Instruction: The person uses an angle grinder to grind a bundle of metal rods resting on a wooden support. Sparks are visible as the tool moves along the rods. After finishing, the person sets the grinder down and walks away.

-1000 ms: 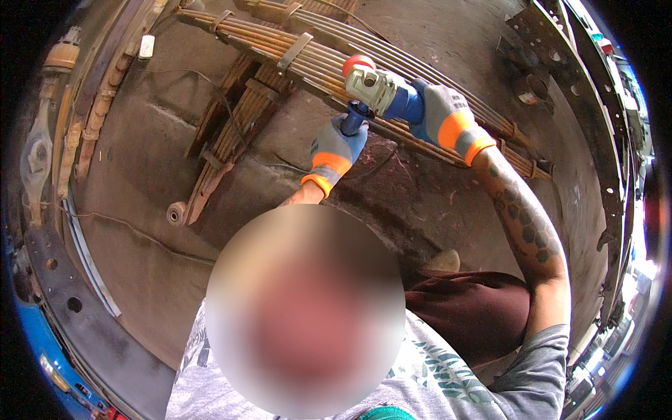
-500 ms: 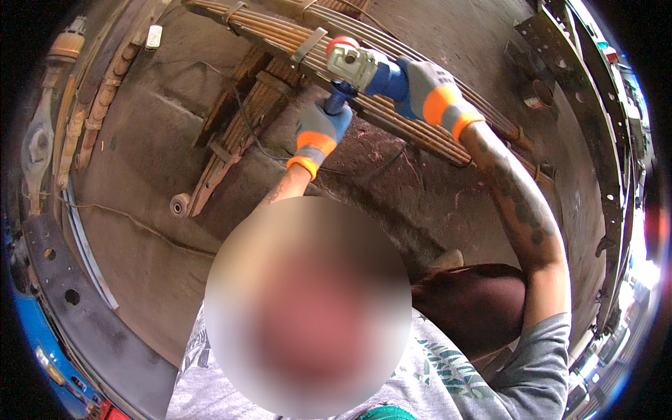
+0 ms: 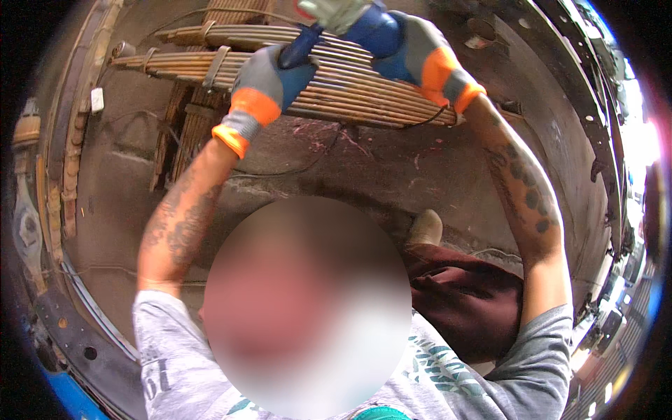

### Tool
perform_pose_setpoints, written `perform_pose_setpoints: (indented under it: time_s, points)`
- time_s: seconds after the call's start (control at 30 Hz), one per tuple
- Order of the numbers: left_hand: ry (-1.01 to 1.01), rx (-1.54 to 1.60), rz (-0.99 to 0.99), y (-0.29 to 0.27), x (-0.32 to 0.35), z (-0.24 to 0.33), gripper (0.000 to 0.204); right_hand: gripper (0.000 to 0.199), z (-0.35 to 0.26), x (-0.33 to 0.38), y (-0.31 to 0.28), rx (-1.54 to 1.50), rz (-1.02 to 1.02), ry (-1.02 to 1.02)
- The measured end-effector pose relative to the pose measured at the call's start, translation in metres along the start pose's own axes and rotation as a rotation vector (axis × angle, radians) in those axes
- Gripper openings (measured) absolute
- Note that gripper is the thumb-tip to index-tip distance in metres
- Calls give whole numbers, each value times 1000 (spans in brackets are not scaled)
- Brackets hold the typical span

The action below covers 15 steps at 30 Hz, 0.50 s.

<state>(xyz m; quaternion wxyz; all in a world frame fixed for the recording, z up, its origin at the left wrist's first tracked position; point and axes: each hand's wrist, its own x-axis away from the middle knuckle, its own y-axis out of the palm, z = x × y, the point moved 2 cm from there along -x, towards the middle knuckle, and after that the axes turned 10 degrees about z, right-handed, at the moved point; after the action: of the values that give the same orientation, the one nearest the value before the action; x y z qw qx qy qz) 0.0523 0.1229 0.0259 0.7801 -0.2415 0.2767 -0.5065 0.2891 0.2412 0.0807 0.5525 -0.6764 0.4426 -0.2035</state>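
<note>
Both of my hands wear grey and blue work gloves with orange cuffs. My left hand (image 3: 269,82) is wrapped round the blue side handle of an angle grinder (image 3: 371,31). Its blue body is gripped by my right hand (image 3: 423,63). The grinder's grey gear head and a bit of red show at the top edge, where the picture cuts the tool off. Below the grinder lie rusty leaf springs (image 3: 350,94), stacked in long packs with metal clamps round them. Whether the disc touches the springs cannot be seen.
Another rusty spring pack (image 3: 183,122) lies crosswise under these on the dirty floor. A dark cable runs along the ground. Long metal bars (image 3: 75,161) and an axle-like part (image 3: 28,217) line the left side. A dark vehicle frame rail (image 3: 595,105) curves along the right.
The grinder and both hands have moved farther away, up to the picture's top edge. My left arm is now more fully in view. The view itself has shifted, and the springs appear farther left.
</note>
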Motion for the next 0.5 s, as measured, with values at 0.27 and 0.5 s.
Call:
perform_pose_setpoints:
  time_s: [0.27, 0.5]
  points:
    - [-138, 213, -580, 58, -12, 95, 32, 47, 115, 84, -10, -427, 163, 129]
    - [-321, 48, -129, 168, 90, 74, 34, 55, 141, 119, -4, -92, -88, 70]
